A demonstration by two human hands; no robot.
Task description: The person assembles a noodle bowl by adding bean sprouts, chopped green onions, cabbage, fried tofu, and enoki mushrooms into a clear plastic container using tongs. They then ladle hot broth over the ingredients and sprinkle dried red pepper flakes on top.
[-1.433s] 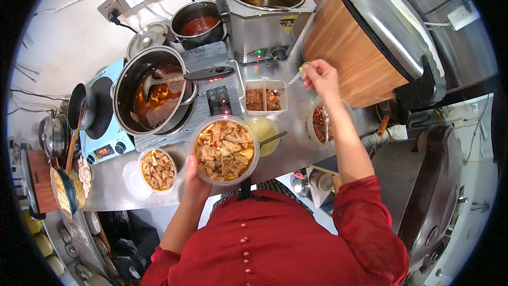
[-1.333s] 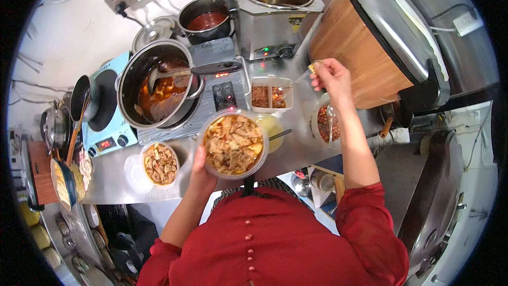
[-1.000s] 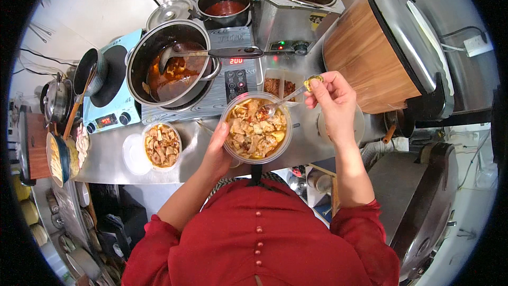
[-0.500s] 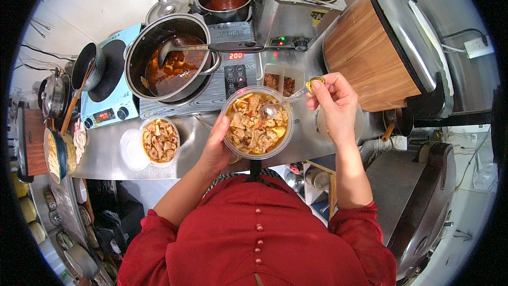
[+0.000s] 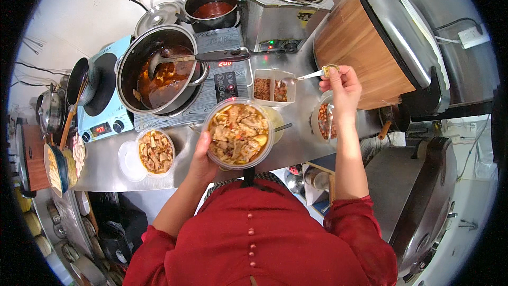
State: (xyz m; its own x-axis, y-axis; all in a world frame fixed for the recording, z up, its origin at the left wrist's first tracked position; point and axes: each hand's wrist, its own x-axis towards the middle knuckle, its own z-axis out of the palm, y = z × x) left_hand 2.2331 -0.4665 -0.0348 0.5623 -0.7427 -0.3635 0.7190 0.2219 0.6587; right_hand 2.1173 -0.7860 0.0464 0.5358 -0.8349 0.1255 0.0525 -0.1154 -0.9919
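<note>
My left hand is closed around the side of a round clear plastic bowl, its thumb at the rim. Sliced meat in reddish broth fills the bowl. My right hand pinches the handle end of a spoon. The spoon's tip is at the right compartment of a white divided container, which holds dark reddish-brown chopped seasonings. Under my right wrist stands a bowl of peanuts with another spoon in it, partly hidden by my forearm. A second, yellowish container with a dark handle lies partly behind the held bowl.
A large pot of red broth with a ladle across it sits on an induction cooker. A smaller tub of meat and a white lid lie left. A wood-panelled cooker stands right.
The spoon has left the meat bowl and moved up and right to the divided container. My left hand and the bowl sit slightly further left and lower in the picture.
</note>
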